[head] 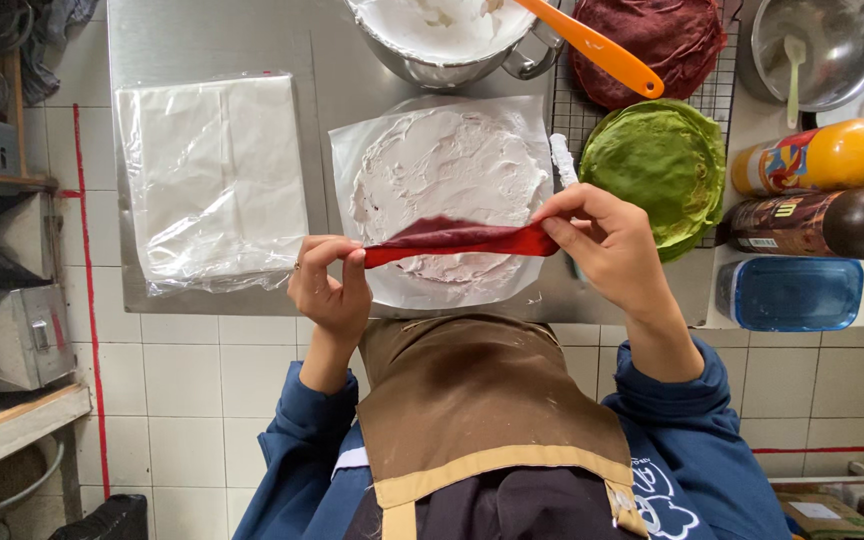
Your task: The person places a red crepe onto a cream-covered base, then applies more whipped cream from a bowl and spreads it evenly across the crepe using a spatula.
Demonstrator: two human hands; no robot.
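Both hands pinched shut – left hand (330, 285), right hand (602, 240) – holding red crepe (452, 240) ends, over cream-covered disc (447, 170).

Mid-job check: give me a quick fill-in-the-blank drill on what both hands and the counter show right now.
1. Both hands, left hand and right hand, hold a ____ crepe.
2. Beneath it lies a crepe spread with white ____.
3. The spatula in the bowl is ____.
4. The green crepes rest on a wire ____.

Missing: red; cream; orange; rack

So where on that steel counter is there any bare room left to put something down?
Bare steel table shows above the bagged white sheets, and a narrow strip runs between them and the cream-covered paper. The right side is crowded: crepe stacks, bowls, bottles, blue tub.
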